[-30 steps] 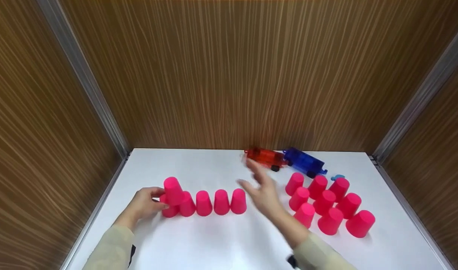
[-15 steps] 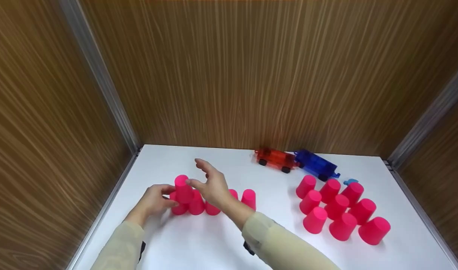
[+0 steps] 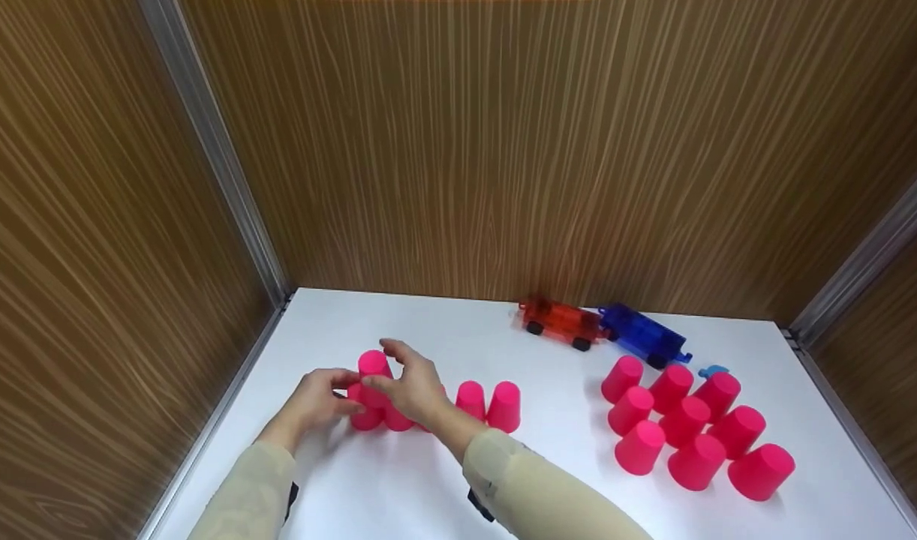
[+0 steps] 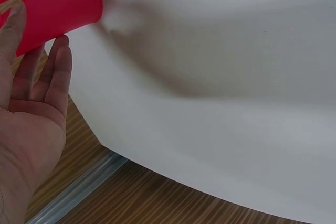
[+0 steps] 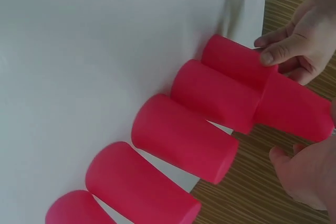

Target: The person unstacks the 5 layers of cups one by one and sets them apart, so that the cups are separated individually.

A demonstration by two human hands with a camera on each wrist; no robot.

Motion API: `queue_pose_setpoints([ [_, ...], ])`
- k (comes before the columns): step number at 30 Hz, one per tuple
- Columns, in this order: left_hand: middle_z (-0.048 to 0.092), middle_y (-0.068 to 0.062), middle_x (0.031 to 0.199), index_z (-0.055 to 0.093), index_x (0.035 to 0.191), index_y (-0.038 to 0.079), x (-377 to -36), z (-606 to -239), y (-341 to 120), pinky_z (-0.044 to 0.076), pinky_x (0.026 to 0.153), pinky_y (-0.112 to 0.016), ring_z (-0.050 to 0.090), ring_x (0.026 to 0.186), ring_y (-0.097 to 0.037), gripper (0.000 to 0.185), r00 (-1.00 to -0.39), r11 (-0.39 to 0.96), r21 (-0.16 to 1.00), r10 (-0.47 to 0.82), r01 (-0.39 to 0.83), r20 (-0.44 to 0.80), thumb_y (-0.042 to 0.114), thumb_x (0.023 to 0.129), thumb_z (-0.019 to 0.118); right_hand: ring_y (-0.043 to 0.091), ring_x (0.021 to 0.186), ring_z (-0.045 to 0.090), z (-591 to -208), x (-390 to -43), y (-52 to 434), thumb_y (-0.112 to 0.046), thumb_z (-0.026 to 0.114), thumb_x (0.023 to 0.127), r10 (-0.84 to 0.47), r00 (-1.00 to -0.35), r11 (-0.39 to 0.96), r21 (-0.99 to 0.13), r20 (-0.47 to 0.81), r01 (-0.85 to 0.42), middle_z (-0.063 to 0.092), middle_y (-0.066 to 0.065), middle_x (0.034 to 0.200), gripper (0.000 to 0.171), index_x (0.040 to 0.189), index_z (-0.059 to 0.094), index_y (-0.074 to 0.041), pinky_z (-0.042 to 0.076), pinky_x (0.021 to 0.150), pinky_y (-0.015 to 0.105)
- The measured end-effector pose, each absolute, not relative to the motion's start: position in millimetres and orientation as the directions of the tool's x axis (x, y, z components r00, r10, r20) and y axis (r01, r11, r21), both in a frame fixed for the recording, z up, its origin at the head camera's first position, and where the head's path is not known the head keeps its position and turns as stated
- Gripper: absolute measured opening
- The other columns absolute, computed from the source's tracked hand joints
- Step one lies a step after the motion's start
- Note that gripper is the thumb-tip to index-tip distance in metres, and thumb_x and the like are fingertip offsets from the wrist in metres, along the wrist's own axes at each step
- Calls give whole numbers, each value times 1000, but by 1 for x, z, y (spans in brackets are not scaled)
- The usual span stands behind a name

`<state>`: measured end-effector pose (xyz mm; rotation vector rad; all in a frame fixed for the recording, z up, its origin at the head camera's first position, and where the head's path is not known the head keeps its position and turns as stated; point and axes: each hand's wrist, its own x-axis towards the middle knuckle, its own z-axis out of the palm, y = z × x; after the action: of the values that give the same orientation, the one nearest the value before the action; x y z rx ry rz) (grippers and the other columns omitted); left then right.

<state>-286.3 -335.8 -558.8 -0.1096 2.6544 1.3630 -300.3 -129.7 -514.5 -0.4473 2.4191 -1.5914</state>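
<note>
By the left hand (image 3: 317, 397), an end cup (image 5: 233, 59) is pinched between thumb and fingers. Between the hands, an upper cup (image 5: 294, 108) is seated over the end cup and its neighbour (image 5: 215, 95); beside it the right hand (image 3: 419, 386) is held with fingers spread, and firm contact cannot be told. White table (image 3: 563, 450) is seen rightward up to nine cups (image 3: 685, 421); its side edge is well left of the left hand.
</note>
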Motion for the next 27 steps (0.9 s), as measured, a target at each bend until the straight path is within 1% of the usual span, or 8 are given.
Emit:
queue_pose_setpoints([
  [2,72,-5,123,74,133,13,-287,-559,-334,61,95,-42,69,110,-27,47,-985,584,801,5,-136,-170,7,88,87,27,144,50,-518,-300,-129,-28,84,95,-355,-934,373,-920,-24,-118,58,-3,149,64,152,57,-29,52,110,45],
  [5,73,-6,123,74,132,11,-286,-561,-332,61,94,-42,70,109,-27,46,-988,584,804,21,-114,-156,6,88,87,24,138,54,-520,-299,-125,-28,84,94,-355,-935,352,-930,-27,-107,61,-6,142,59,148,59,-30,54,107,42],
  [9,73,-6,123,74,133,10,-285,-562,-332,61,94,-42,70,109,-27,48,-987,578,807,20,-120,-162,6,87,87,20,129,57,-518,-298,-115,-28,86,92,-360,-933,306,-946,-13,-105,63,-10,133,60,146,59,-29,56,103,40],
  [13,70,-5,125,71,136,10,-284,-562,-333,62,93,-42,68,113,-27,52,-982,579,800,-7,-157,-188,8,88,88,18,125,59,-510,-301,-99,-29,86,92,-370,-929,276,-954,10,-121,63,-11,130,61,146,59,-25,56,104,40],
  [16,69,-7,127,70,139,9,-284,-562,-333,62,91,-43,68,113,-28,54,-979,580,795,-20,-176,-202,8,88,87,17,123,60,-502,-306,-83,-30,86,92,-376,-926,277,-949,39,-152,63,-10,130,59,144,58,-25,56,104,39],
  [21,68,-8,128,70,138,12,-283,-561,-333,63,89,-41,66,113,-28,54,-978,580,793,-41,-189,-203,9,87,88,18,122,60,-489,-317,-48,-29,86,91,-392,-915,284,-934,94,-218,63,-8,131,56,139,57,-26,57,100,39],
  [27,67,-8,129,70,138,12,-285,-559,-332,63,90,-41,65,115,-29,55,-982,595,786,-38,-172,-186,10,86,89,19,121,62,-471,-330,-6,-26,83,93,-406,-894,336,-878,191,-340,64,-4,132,60,147,55,-20,57,100,38],
])
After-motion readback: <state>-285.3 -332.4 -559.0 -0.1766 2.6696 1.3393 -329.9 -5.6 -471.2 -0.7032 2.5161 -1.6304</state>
